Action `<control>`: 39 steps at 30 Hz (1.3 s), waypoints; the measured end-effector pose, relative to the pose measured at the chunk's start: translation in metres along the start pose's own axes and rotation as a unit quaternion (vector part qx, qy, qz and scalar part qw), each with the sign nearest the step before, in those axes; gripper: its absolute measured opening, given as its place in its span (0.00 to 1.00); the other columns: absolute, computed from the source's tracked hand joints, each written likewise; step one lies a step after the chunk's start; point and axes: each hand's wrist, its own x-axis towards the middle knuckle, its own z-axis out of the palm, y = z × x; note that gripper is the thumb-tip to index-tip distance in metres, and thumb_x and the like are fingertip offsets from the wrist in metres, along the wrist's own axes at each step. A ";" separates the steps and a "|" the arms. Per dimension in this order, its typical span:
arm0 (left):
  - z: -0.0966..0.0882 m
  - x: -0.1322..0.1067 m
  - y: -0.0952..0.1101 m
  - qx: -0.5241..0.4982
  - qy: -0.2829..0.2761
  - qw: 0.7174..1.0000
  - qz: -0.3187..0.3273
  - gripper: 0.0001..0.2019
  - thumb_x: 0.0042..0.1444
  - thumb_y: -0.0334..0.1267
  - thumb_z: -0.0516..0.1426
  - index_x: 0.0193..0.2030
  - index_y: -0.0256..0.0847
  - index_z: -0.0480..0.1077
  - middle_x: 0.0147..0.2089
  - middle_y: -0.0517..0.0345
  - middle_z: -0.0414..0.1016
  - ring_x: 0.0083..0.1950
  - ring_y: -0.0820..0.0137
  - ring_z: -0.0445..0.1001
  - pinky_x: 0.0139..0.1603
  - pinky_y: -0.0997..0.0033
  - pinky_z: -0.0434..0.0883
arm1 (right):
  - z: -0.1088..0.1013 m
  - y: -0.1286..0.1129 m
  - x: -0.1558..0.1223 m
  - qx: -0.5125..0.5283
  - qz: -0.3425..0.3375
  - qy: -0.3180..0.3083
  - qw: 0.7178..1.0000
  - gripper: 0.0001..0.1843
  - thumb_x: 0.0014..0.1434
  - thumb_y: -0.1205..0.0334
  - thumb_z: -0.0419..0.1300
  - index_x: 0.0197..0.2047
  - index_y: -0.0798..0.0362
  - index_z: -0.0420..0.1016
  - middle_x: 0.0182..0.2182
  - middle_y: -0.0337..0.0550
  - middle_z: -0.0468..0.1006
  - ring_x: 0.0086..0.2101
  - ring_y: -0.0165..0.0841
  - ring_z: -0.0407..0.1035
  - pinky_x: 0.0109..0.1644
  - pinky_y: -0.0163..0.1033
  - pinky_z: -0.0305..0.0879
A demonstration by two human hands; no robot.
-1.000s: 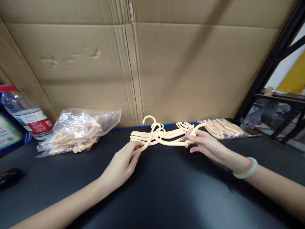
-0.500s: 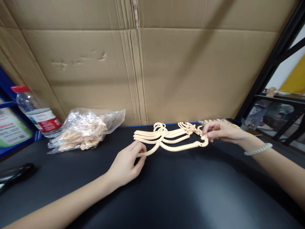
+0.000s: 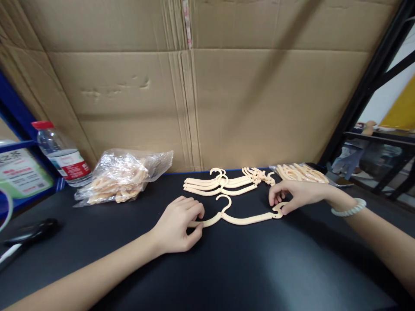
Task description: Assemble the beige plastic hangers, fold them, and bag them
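A cream plastic clothes hanger point(image 3: 248, 220) lies low over the black tabletop, its hook pointing away from me. Its left arm is pinched between the thumb and fingers of my left hand point(image 3: 180, 224), which cover that end. At the other end a small curved cream hook piece point(image 3: 278, 209) meets the hanger's tip. My right hand point(image 3: 293, 195) grips this piece between thumb and fingers; whether it is fastened to the hanger I cannot tell. Behind lie several similar hangers point(image 3: 223, 190) in a row, with a pile of small cream hook pieces point(image 3: 257, 176) beside them.
A clear plastic bag point(image 3: 121, 177) of cream parts sits at the left, near a red-capped bottle point(image 3: 69, 162). Another bag of cream pieces point(image 3: 300, 172) lies at the back right. A black object point(image 3: 30, 232) rests at far left. A cardboard wall point(image 3: 129, 99) closes off the back.
Both hands have brought the hanger nearer to me, away from the other hangers, and lowered it towards the table. The hook piece at its right end came along. The view has shifted slightly.
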 end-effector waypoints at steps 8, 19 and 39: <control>0.000 0.002 -0.002 -0.009 -0.004 1.000 -0.010 0.03 0.51 0.31 0.50 0.30 0.41 0.63 0.27 0.61 0.66 0.28 0.69 0.64 0.36 0.65 0.59 | 0.006 0.002 0.006 0.020 0.006 0.015 1.000 0.21 0.49 0.45 0.67 0.36 0.54 0.78 0.31 0.43 0.75 0.32 0.34 0.69 0.37 0.39 0.66; -0.003 0.006 -0.015 -0.096 0.037 0.989 -0.105 0.05 0.52 0.32 0.51 0.28 0.41 0.66 0.26 0.62 0.70 0.28 0.71 0.68 0.32 0.70 0.65 | 0.006 0.001 0.006 -0.002 0.008 0.060 0.998 0.18 0.51 0.46 0.65 0.34 0.54 0.77 0.29 0.43 0.75 0.30 0.34 0.68 0.34 0.38 0.64; 0.006 0.002 -0.074 -0.093 0.117 0.974 -0.172 0.12 0.56 0.36 0.53 0.45 0.42 0.73 0.49 0.51 0.78 0.53 0.58 0.74 0.57 0.51 0.69 | 0.009 0.003 0.008 0.001 0.007 0.072 0.997 0.21 0.52 0.42 0.64 0.33 0.54 0.76 0.28 0.43 0.74 0.29 0.33 0.67 0.33 0.38 0.64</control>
